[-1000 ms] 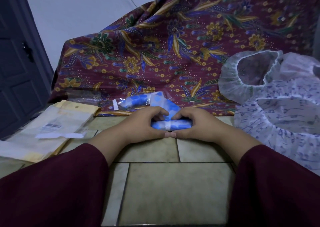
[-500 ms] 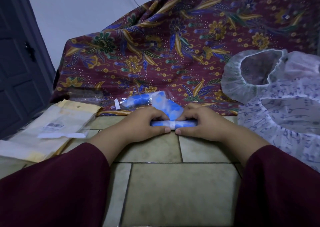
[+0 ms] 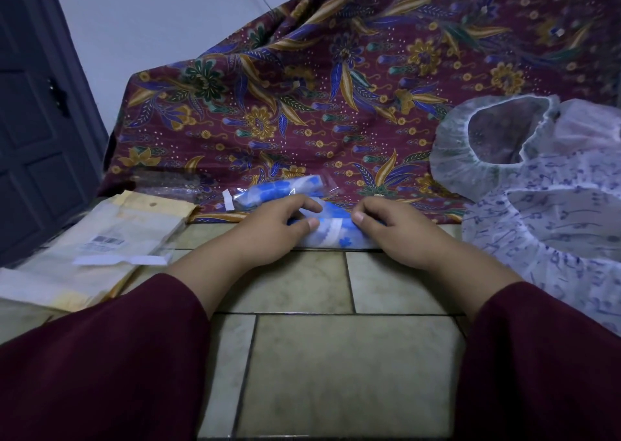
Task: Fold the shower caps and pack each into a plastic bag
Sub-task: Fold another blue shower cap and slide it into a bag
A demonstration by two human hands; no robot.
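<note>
both arms are in loose long sleeves, a deep maroon, plain fabric with no print or cuffs you can make out. the left sleeve and right sleeve both stop short of the wrist, so forearms are bare from there. left hand and right hand are bare too, short nails.
</note>
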